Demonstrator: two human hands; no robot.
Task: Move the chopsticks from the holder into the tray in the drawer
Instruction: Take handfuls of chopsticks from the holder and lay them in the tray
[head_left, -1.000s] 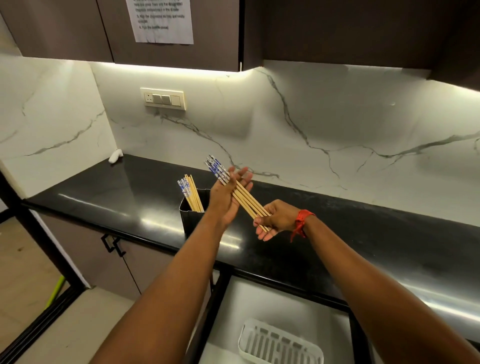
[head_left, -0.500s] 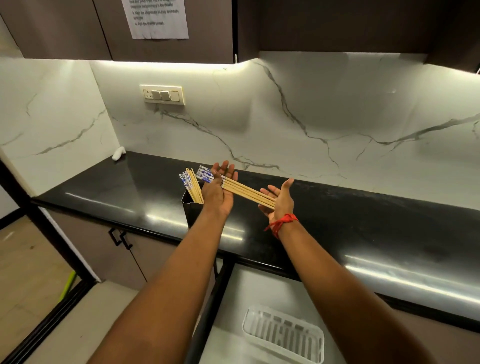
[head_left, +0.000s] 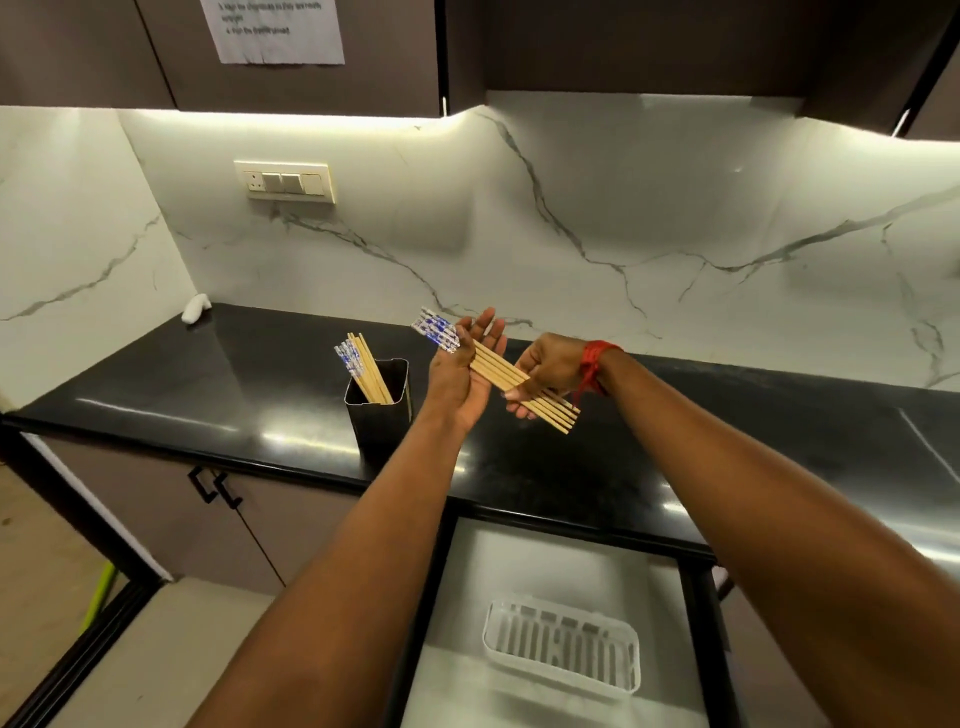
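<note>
A bundle of wooden chopsticks (head_left: 498, 371) with blue-and-white patterned ends lies level above the black counter, held between both hands. My right hand (head_left: 548, 371) grips the plain ends, with a red thread on its wrist. My left hand (head_left: 462, 371) is flat with fingers spread, pressed against the bundle near its patterned ends. A black square holder (head_left: 382, 415) stands on the counter just left of my left hand, with several more chopsticks (head_left: 363, 369) leaning in it. Below, a white slotted tray (head_left: 561, 644) sits in the open drawer (head_left: 540, 566).
The black counter (head_left: 208, 374) runs along a marble backsplash; a small white object (head_left: 196, 307) lies at its back left corner. A switch plate (head_left: 284, 182) is on the wall. Cabinet doors with black handles (head_left: 215, 486) sit left of the drawer.
My right hand has closed around the plain ends and turned palm down. The bundle has tilted so that its plain ends point lower right. The camera has tipped down, showing more of the drawer.
</note>
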